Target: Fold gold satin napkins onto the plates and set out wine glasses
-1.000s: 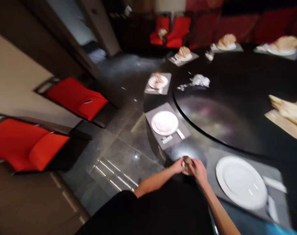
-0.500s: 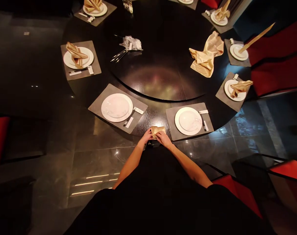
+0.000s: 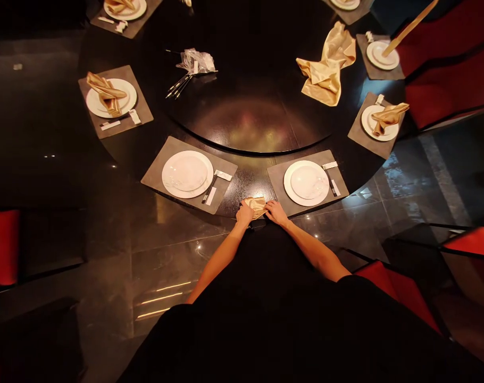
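A gold cloth napkin [image 3: 256, 206], folded small, is at the near edge of the dark round table [image 3: 248, 183]. My left hand [image 3: 245, 213] grips its left side, fingers closed on the cloth. At its right side, my right hand [image 3: 276, 212] pinches the edge. To the left lies a placemat with a white plate [image 3: 187, 174] and chopsticks [image 3: 210, 187]. On the right, another white plate [image 3: 306, 183] sits on its placemat beside more chopsticks [image 3: 328, 177]. Neither of these plates bears a napkin.
Loose gold napkins [image 3: 325, 66] lie crumpled on the raised turntable [image 3: 242, 127]. A clear plastic bag [image 3: 200, 61] with several chopsticks is on it too. Folded napkins stand on other plates [image 3: 128, 96] round the rim. Red chairs [image 3: 385, 279] stand behind and to the sides.
My right hand has moved from on top of the napkin to its right edge. The left hand now covers more of the left side. The view has shifted slightly.
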`<state>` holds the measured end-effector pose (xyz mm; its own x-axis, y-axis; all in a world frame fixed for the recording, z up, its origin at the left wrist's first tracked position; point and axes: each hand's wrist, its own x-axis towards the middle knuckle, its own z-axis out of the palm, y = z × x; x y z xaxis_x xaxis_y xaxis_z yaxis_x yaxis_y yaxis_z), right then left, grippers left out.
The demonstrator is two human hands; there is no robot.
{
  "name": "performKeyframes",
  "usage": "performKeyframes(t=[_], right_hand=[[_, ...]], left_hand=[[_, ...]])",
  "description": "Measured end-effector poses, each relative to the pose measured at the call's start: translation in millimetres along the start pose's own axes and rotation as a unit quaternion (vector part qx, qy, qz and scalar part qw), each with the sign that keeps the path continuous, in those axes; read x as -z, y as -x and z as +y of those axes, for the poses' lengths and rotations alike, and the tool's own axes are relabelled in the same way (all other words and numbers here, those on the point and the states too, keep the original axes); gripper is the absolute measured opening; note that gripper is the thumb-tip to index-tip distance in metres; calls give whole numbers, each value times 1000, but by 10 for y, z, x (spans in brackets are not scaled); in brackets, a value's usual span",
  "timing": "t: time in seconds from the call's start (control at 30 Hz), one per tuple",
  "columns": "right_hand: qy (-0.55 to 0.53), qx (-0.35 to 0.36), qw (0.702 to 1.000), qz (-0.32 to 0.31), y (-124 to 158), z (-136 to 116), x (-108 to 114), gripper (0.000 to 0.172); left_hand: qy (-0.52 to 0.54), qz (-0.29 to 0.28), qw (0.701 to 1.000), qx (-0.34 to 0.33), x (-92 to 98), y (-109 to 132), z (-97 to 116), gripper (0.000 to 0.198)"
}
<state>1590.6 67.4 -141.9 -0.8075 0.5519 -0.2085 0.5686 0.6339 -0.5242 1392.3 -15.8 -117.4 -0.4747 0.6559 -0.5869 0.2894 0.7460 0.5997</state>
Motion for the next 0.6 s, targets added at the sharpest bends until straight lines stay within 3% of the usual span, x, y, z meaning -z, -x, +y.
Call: performKeyframes(t=[0.07, 0.13, 0.2, 0.27, 0.37, 0.6], right_hand=[[-16, -5, 1000, 25, -10, -17, -15, 25], [-26, -6, 999, 42, -27, -63, -33, 25], [-34, -6, 998, 56, -51, -111, -40, 26], [-34, 0, 997, 66, -80, -146, -29, 27], [-34, 20, 997, 63, -124, -163, 13, 29], [-12, 79, 997, 7, -301, -207, 123, 32]], left_hand=[[-67, 52, 996, -41, -4, 66, 37, 48], [-127, 54, 980, -145, 32, 109, 48, 45], [-143, -28, 956, -256, 104, 115, 34, 42], [-145, -127, 928, -317, 188, 98, 11, 36], [-171, -190, 905, -339, 284, 74, -1, 34], [-210, -141, 904, -344, 439, 72, 43, 22]])
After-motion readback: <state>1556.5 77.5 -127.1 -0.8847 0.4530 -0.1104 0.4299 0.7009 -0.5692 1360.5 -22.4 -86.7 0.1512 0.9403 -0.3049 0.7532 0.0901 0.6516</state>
